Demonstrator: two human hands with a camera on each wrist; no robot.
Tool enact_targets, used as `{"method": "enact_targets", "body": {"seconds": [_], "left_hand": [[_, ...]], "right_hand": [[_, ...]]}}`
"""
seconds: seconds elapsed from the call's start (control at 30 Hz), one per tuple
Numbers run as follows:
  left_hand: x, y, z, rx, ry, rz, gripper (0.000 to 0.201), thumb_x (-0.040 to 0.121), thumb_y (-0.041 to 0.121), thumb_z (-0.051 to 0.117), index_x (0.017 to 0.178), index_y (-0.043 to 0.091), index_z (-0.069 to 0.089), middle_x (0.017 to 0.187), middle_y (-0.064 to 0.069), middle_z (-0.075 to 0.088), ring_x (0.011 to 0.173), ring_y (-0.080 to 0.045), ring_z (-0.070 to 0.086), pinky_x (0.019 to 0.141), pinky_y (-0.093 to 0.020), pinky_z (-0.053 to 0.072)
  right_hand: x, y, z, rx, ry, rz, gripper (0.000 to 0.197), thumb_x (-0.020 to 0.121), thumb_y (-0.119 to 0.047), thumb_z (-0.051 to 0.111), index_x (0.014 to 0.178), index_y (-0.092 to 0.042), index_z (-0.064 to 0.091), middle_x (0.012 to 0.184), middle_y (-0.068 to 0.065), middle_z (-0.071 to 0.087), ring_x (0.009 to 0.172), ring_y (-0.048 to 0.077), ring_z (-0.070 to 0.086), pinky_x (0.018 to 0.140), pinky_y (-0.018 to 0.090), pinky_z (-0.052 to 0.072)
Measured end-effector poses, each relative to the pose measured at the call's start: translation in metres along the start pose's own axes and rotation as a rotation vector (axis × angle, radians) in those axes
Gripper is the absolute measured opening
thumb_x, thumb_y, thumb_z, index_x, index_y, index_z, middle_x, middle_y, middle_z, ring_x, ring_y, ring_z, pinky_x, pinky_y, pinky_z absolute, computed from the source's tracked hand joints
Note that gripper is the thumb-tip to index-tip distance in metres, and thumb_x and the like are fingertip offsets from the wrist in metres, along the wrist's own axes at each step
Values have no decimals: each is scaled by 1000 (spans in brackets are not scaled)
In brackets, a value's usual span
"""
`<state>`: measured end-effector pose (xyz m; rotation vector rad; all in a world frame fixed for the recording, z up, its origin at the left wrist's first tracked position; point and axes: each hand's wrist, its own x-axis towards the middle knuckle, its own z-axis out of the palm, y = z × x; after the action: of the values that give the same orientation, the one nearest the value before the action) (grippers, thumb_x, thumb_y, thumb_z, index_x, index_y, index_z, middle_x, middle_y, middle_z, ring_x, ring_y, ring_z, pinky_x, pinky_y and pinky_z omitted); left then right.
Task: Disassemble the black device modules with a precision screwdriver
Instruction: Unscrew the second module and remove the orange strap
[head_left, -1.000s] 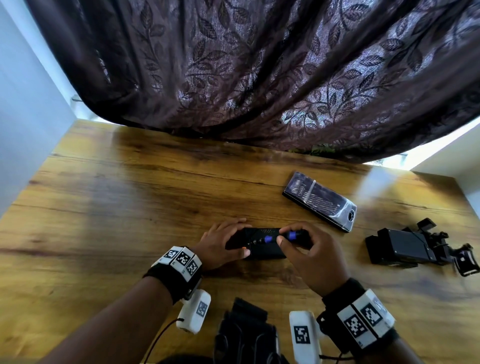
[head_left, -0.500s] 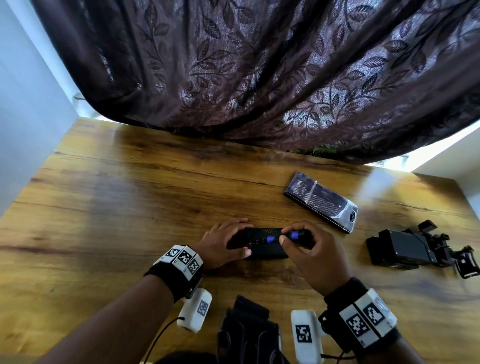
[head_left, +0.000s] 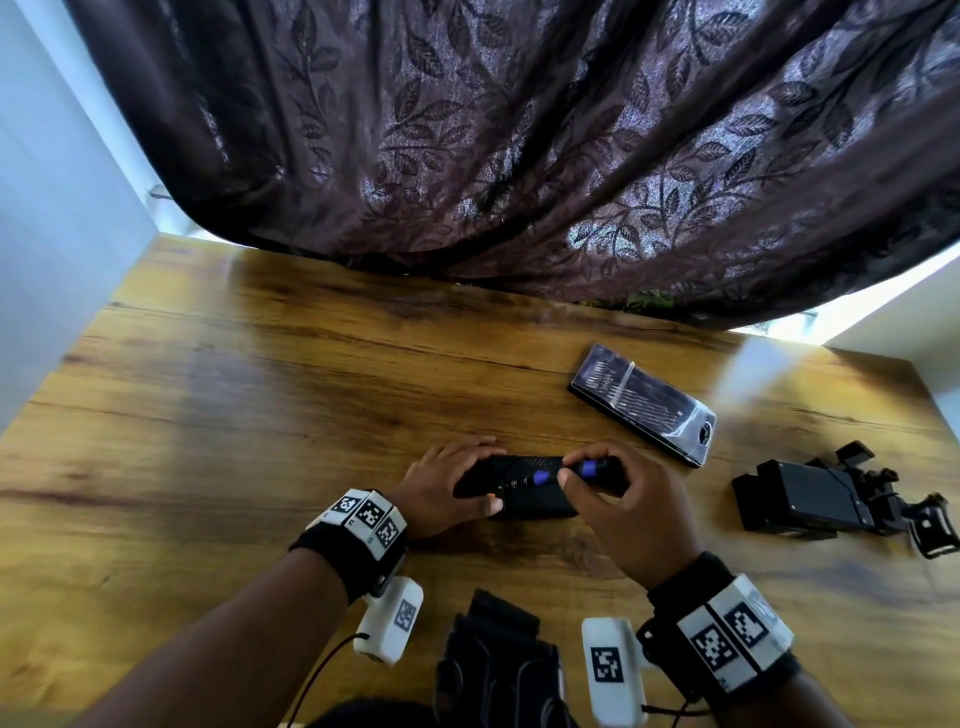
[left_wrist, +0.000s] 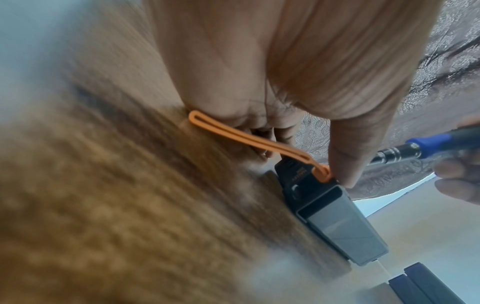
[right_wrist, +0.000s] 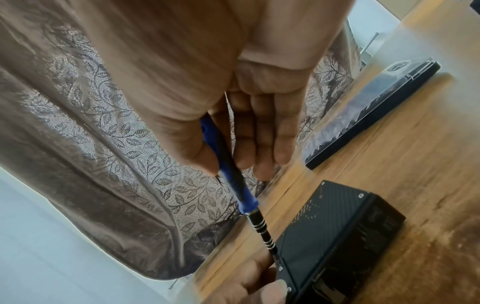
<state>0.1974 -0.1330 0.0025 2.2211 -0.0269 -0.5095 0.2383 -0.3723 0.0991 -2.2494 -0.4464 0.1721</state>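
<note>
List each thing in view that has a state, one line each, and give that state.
black module: flat on the table, held by left hand.
screwdriver: pinched by right hand, tip at the module's left edge.
bit case: lid closed.
second module: lying untouched.

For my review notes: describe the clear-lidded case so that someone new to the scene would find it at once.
On the wooden table, look just beyond the right hand, below the dark curtain. The case lies flat and slanted; unlike the black modules nearby, its glossy clear lid shows rows of bits.

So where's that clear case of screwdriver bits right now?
In the head view the clear case lies on the table's right side, beyond the right hand.
</note>
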Motion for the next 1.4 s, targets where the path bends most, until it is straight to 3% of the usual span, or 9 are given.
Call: {"method": "enact_targets", "body": {"seconds": [0.13,0.3,0.63,1.03,1.4], "left_hand": [[0,0,0,5,-3,-6,68,94,57,62,153,47,30,162,28,16,150,-10,13,119,-54,17],[0,0,0,2,4,-2,68,93,57,63,153,46,31,162,28,17,150,-9,13,119,-54,18],[0,1,0,5,0,-5,68,94,56,62,153,46,31,162,27,17,150,-11,13,119,-53,18],[1,-2,1,10,-14,2,68,93,58,61,152,50,28,162,28,14,150,-11,14,118,-57,20],[1,-2,0,12,-23,0,69,93,59,61,153,49,27,163,28,13,150,-12,15,119,-56,20]], "right_hand": [[-1,-1,0,1,1,-6,13,84,-26,79,91,-34,71,88,-18,73,86,-2,69,76,21,58],[0,1,1,-11,-12,-9,13,85,-26,78,91,-34,71,87,-19,72,84,-1,69,75,22,58],[5,-16,-3,-148,-88,-52,8,86,-29,75,88,-31,68,85,-17,68,88,-5,61,70,3,43],[5,-18,-3,-137,-70,-72,9,85,-26,77,87,-31,69,88,-14,70,85,-1,65,73,9,49],[5,-17,-2,-157,-74,-84,9,85,-28,76,89,-30,68,89,-16,69,87,-4,63,73,5,45]]}}
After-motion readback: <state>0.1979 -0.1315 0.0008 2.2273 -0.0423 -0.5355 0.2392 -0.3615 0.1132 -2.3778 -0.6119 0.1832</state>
